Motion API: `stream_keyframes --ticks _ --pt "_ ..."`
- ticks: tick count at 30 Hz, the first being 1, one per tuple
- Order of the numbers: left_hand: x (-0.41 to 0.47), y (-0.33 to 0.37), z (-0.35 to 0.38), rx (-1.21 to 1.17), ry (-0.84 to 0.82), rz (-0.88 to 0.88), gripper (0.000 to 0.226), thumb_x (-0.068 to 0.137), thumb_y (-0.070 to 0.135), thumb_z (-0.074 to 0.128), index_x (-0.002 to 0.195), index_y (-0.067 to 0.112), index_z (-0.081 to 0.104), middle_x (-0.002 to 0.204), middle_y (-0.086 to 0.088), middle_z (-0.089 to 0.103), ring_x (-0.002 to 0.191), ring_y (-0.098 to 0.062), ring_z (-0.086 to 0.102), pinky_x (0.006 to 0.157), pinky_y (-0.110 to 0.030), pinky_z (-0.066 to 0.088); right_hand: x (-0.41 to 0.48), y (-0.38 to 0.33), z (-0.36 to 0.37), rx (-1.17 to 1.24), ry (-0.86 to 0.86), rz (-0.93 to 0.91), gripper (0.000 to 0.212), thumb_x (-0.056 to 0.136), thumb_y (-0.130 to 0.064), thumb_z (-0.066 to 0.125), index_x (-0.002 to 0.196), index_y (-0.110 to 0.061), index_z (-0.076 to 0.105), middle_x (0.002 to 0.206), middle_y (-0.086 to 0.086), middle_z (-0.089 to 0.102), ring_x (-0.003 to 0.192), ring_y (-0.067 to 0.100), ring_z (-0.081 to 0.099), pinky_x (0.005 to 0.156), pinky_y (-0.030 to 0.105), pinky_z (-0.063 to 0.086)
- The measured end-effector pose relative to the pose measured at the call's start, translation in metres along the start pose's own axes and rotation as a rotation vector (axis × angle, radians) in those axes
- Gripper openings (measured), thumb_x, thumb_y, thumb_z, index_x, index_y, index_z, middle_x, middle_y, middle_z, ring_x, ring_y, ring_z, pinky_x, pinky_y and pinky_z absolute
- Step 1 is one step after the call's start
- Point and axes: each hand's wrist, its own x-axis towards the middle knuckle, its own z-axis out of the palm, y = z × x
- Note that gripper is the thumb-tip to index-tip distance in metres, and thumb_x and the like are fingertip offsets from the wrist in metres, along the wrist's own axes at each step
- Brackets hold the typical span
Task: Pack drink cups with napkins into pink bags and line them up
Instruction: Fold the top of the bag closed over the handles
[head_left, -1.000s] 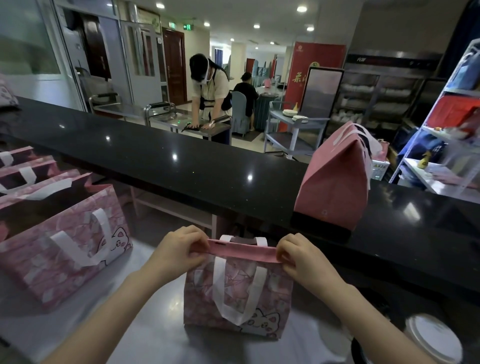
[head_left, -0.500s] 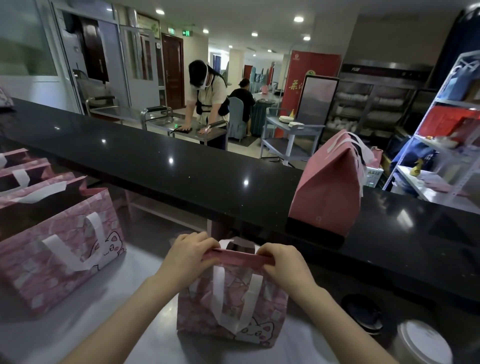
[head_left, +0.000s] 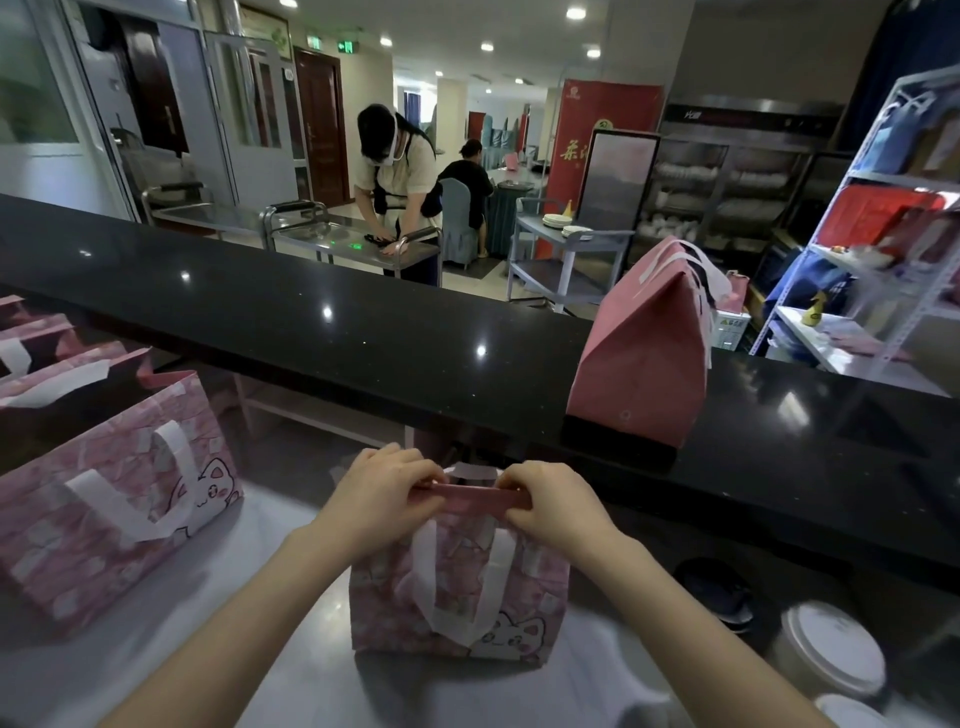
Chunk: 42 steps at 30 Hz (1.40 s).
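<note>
Both forearms reached forward; the left hand (head_left: 387, 491) and right hand (head_left: 558, 506) pinched the bag (head_left: 457, 597) top fold, fingers curled.

A black counter (head_left: 363, 332) spans the view. Behind it, a person (head_left: 397, 166) bends over a steel cart (head_left: 358, 248). A grey trolley (head_left: 569, 270) carries plates (head_left: 563, 224). A red banner (head_left: 602, 130) stands behind the trolley, and a metal shelf rack (head_left: 830, 218) stands at the right.
</note>
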Motion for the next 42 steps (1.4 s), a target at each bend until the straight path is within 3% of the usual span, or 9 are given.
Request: stream_keyframes --ticks 3,10,17,20,24,28,33,38,42 --pt "0.006 0.019 0.005 0.032 -0.02 0.037 0.025 0.085 0.044 0.059 0.104 0.032 0.068 0.095 0.013 0.064 0.092 -0.011 0.054 0.081 -0.028 0.032 0.006 -0.014 0.005 0.043 0.003 -0.003 0.023 0.086 -0.031 0.067 0.11 -0.029 0.068 0.104 -0.007 0.068 0.095 0.014 0.062 0.083 0.036 0.053" --pt "0.009 0.03 0.024 0.087 0.034 -0.033 0.017 0.09 0.033 0.056 0.098 0.029 0.07 0.096 0.011 0.067 0.094 -0.011 0.059 0.086 -0.03 0.032 0.007 -0.017 0.021 0.035 0.076 0.015 0.016 0.09 -0.023 0.063 0.103 -0.025 0.072 0.1 -0.002 0.07 0.094 0.017 0.064 0.086 0.037 0.052" --pt "0.001 -0.007 -0.003 0.027 0.009 -0.011 0.026 0.08 0.046 0.071 0.1 0.029 0.071 0.094 0.013 0.069 0.091 -0.012 0.06 0.088 -0.033 0.037 0.002 0.019 -0.009 0.114 -0.036 0.031 0.019 0.079 -0.023 0.074 0.098 -0.026 0.073 0.094 -0.008 0.072 0.086 0.008 0.064 0.081 0.028 0.054" --pt "-0.015 -0.034 -0.02 -0.085 0.004 -0.142 0.022 0.076 0.032 0.079 0.096 0.025 0.073 0.089 0.011 0.07 0.085 -0.013 0.063 0.078 -0.027 0.044 -0.006 0.04 -0.023 0.133 -0.12 0.056 0.026 0.077 -0.016 0.077 0.102 -0.024 0.074 0.093 -0.01 0.071 0.083 -0.001 0.063 0.075 0.014 0.05" --pt "-0.028 -0.039 -0.023 -0.214 -0.013 -0.254 0.012 0.076 0.023 0.08 0.086 0.026 0.074 0.077 0.014 0.067 0.077 -0.008 0.062 0.068 -0.023 0.047 -0.005 0.042 -0.028 0.124 -0.147 0.035 0.023 0.078 -0.009 0.074 0.096 -0.023 0.076 0.086 -0.013 0.069 0.081 -0.002 0.063 0.074 0.013 0.053" --pt "-0.039 -0.031 -0.025 -0.109 0.041 -0.255 0.009 0.078 0.028 0.078 0.085 0.024 0.075 0.068 0.013 0.06 0.071 -0.011 0.056 0.064 -0.029 0.046 0.003 0.035 -0.019 0.029 -0.028 0.012 0.024 0.079 0.0 0.067 0.086 -0.021 0.077 0.078 -0.008 0.069 0.079 0.01 0.067 0.071 0.02 0.052" --pt "-0.058 -0.02 -0.033 -0.192 0.022 -0.286 0.006 0.077 0.03 0.078 0.079 0.027 0.074 0.065 0.017 0.062 0.065 -0.004 0.058 0.057 -0.02 0.042 0.012 0.024 -0.002 0.002 0.118 0.003 0.026 0.084 -0.001 0.058 0.094 -0.018 0.074 0.093 0.0 0.072 0.088 0.018 0.065 0.079 0.032 0.053" --pt "-0.08 -0.006 -0.033 -0.539 -0.013 -0.307 0.009 0.076 0.027 0.081 0.07 0.024 0.074 0.063 0.011 0.069 0.06 -0.003 0.061 0.055 -0.014 0.045 0.004 0.02 0.015 0.07 0.316 0.06 0.036 0.086 -0.013 0.067 0.121 -0.02 0.061 0.119 -0.001 0.062 0.11 0.017 0.057 0.093 0.031 0.048" --pt "-0.096 -0.015 -0.022 -0.807 -0.029 -0.429 0.029 0.093 0.036 0.059 0.075 0.021 0.076 0.078 0.003 0.074 0.078 -0.006 0.068 0.076 -0.021 0.05 -0.021 0.027 0.03 0.252 0.392 0.232 0.047 0.085 -0.021 0.07 0.13 -0.021 0.053 0.125 -0.001 0.058 0.113 0.016 0.056 0.094 0.031 0.046"
